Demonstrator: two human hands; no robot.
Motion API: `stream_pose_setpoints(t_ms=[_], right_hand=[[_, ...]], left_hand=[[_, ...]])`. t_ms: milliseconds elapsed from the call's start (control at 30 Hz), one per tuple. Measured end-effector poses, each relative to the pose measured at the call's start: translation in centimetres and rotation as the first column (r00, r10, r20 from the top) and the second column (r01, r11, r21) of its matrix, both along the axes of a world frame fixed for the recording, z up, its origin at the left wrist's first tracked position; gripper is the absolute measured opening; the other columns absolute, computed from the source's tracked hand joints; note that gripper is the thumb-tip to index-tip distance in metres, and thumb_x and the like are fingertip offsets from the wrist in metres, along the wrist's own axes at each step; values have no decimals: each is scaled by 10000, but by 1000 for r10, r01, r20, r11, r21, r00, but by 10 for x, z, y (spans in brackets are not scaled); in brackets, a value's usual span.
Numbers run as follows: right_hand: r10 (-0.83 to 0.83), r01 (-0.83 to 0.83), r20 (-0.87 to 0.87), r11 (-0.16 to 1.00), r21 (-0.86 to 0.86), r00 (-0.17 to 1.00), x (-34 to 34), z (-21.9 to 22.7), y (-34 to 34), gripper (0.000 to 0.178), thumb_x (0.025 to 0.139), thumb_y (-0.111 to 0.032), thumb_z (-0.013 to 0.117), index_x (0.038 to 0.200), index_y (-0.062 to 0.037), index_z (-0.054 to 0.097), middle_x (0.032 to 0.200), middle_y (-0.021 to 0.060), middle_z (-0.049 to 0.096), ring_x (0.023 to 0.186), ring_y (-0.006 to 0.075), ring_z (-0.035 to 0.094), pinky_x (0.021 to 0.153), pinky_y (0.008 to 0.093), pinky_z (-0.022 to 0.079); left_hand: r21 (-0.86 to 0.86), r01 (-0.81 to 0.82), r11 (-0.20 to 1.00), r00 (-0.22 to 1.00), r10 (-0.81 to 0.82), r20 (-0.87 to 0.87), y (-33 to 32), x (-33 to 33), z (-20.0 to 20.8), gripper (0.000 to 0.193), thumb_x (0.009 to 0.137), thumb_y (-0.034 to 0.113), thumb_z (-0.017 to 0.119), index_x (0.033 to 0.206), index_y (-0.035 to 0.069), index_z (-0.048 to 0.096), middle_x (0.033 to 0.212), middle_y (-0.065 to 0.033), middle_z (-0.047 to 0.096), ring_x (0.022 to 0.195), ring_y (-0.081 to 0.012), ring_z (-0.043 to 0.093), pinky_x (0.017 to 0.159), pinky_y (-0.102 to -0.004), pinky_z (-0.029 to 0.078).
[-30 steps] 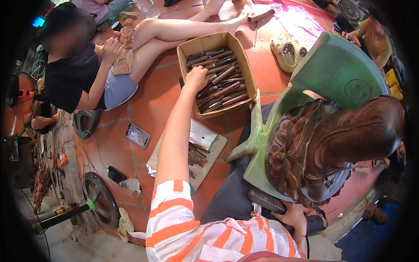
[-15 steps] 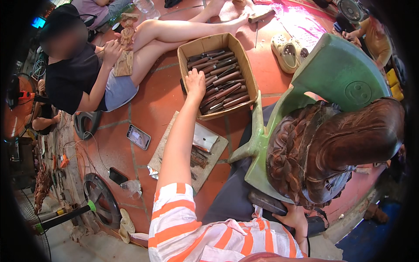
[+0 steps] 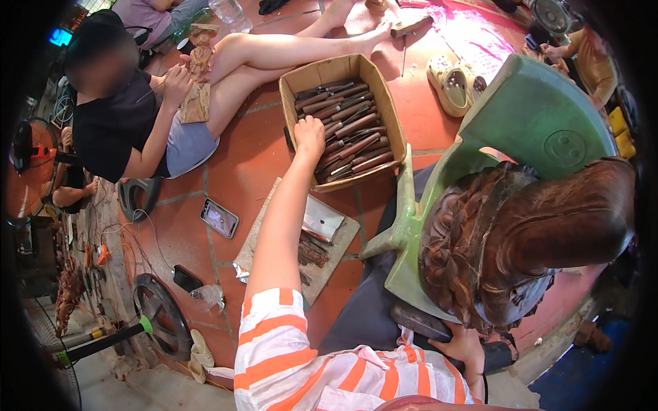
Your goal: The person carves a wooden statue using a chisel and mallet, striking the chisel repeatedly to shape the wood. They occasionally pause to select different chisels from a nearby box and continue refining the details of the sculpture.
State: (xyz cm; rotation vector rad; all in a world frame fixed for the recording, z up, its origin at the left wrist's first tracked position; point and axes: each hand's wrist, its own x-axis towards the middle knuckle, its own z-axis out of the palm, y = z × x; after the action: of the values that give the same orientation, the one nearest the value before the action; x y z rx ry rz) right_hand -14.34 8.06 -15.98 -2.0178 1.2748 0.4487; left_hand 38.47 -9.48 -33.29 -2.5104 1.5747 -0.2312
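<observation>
My left hand [image 3: 310,135] is at the left side of an open cardboard box [image 3: 388,103], its fingers curled down over the rim and the nearest tools. What those fingers hold is hidden; a small dark piece shows beside them, outside the box. Inside lie many carving chisels [image 3: 358,123] with brown wooden handles. Low on the right, my right hand [image 3: 462,344] is closed at the end of a dark oblong block [image 3: 419,320] over my lap. Near it, a large dark carved wooden piece [image 3: 548,240] rests on a green plastic chair [image 3: 534,113].
A board [image 3: 332,267] with a silver packet [image 3: 322,218] and dark stones lies under my left forearm. A phone [image 3: 219,218] is on the tiles. At left, a seated person [image 3: 116,123] holds a small wood carving [image 3: 199,75]. Pale clogs [image 3: 449,85] stand behind the box.
My left hand has shifted slightly down and right at the box's edge, with its fingers more curled. My right hand stays at the dark block.
</observation>
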Motion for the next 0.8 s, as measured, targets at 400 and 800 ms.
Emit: stream_pose_setpoints(t_ms=[400, 800], right_hand=[[-64, 64, 16, 998, 12, 998, 1, 2, 0, 618, 632, -492, 762, 1088, -90, 649, 956, 169, 665, 873, 336, 647, 771, 400, 519], [-171, 181, -88, 974, 136, 981, 14, 18, -5, 643, 629, -499, 764, 1098, -76, 645, 961, 193, 658, 883, 342, 645, 778, 403, 514]], left_hand=[[170, 68, 983, 995, -79, 60, -5, 11, 28, 71, 812, 142, 587, 859, 138, 640, 948, -73, 678, 908, -216, 640, 818, -387, 382], [-345, -28, 938, 989, -24, -145, -19, 35, 68, 227, 746, 41, 610, 970, 25, 579, 1056, -155, 573, 888, -331, 626, 798, -417, 496]])
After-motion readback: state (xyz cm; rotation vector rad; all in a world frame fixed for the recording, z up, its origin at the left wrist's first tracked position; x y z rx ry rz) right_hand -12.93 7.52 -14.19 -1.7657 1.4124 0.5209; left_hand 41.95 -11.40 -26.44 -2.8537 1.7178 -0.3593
